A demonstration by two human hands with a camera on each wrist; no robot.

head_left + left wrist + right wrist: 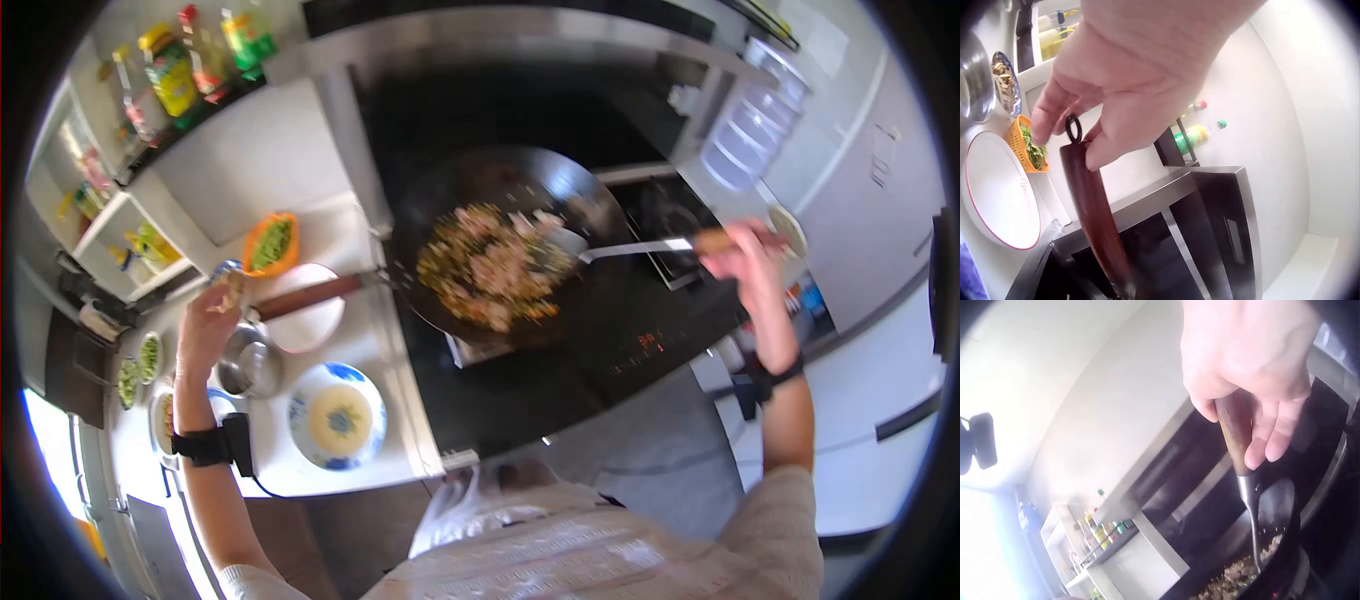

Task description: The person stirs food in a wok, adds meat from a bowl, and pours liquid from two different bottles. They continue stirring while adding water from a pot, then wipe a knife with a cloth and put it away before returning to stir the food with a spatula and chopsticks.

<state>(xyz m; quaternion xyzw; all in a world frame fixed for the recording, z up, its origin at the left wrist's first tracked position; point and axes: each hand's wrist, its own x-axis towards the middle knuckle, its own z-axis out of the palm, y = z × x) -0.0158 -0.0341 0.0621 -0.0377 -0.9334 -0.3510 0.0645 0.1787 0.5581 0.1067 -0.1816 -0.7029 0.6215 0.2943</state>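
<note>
A dark wok (590, 200) stands on the stove, holding a fried mix of pale pink pieces and small green and orange bits (490, 265). My left hand (208, 325) is at the far end of its brown wooden handle (1094, 212), thumb against the wood and fingers curled beside the hanging ring (1073, 129). On the other side, my right hand (750, 265) grips the wooden handle of a metal spatula (640, 248). The spatula's blade (567, 245) lies in the food, partly covered by it. In the right wrist view, fingers wrap round the spatula handle (1235, 434).
Under the wok handle is a white bowl (322, 325), near a metal pot (248, 365) and a blue-rimmed bowl of pale liquid (340, 415). An orange basket of greens (272, 245) sits behind them. Bottles (170, 75) line a shelf; a large water jug (748, 135) stands at right.
</note>
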